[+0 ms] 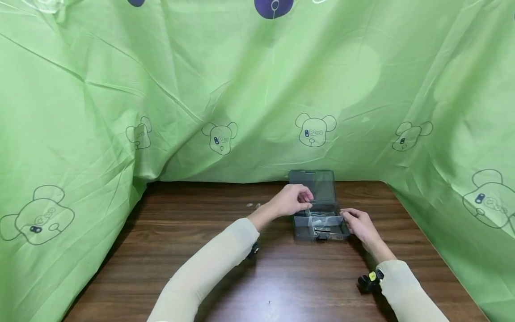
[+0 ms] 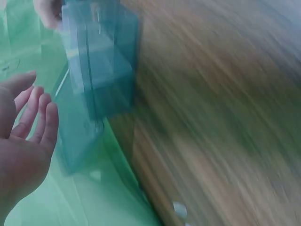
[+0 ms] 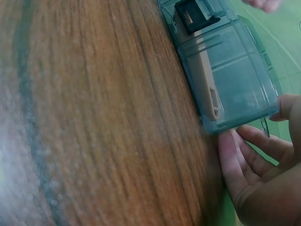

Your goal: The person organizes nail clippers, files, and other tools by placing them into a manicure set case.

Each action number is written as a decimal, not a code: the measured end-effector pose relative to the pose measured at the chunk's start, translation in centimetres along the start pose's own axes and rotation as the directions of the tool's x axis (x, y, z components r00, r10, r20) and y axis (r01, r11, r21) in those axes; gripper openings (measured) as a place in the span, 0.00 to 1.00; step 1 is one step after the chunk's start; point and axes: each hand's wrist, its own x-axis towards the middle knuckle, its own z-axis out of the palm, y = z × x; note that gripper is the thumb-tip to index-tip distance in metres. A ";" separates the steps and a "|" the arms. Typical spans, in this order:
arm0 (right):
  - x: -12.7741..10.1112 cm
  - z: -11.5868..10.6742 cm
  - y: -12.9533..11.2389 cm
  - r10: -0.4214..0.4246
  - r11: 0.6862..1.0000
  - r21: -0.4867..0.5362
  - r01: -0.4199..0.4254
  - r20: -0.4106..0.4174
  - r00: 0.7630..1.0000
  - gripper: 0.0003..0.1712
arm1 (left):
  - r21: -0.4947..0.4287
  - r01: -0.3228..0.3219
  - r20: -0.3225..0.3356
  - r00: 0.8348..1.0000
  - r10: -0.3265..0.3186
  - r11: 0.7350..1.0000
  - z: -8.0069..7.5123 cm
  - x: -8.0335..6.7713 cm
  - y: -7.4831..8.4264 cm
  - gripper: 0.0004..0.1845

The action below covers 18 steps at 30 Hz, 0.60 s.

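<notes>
A clear grey-tinted plastic compartment box (image 1: 301, 235) stands on the table with its lid (image 1: 318, 185) raised at the back. Inside are see-through dividers and small items, among them a beige strip (image 3: 204, 77) seen through the front wall in the right wrist view. My left hand (image 1: 293, 200) hovers over the box's left part, fingers loosely bent, thumb apart from them; nothing shows between them in the blurred left wrist view. At the right end, my right hand (image 1: 362, 226) grips the box, its thumb at the rim and fingers against the end wall.
Two small clear pieces (image 1: 250, 205) lie on the brown wood-grain table (image 1: 281, 281) left of the box. Green curtains (image 1: 249, 89) with bear drawings hang behind and along both sides. Dark wrist devices (image 1: 368, 282) sit at the sleeves.
</notes>
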 end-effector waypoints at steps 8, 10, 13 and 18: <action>-0.3 0.0 -0.1 -0.010 0.999 0.030 0.009 0.031 0.999 0.28 | -0.024 0.080 -0.055 0.995 -0.082 0.996 -2.9 -3.9 -3.6 0.10; -0.3 -0.1 -0.1 -0.015 0.999 0.038 0.014 0.042 0.999 0.28 | -0.031 0.108 -0.064 0.992 -0.110 0.994 -3.4 -5.0 -4.7 0.10; -0.3 -0.1 -0.3 -0.023 0.999 0.035 0.021 0.052 0.998 0.29 | -0.028 0.144 -0.082 0.986 -0.146 0.989 -4.1 -6.3 -6.1 0.10; -0.3 -0.1 -0.5 -0.010 1.000 0.009 0.010 0.045 0.999 0.28 | -0.022 0.211 -0.134 0.968 -0.212 0.977 -4.8 -8.0 -8.1 0.11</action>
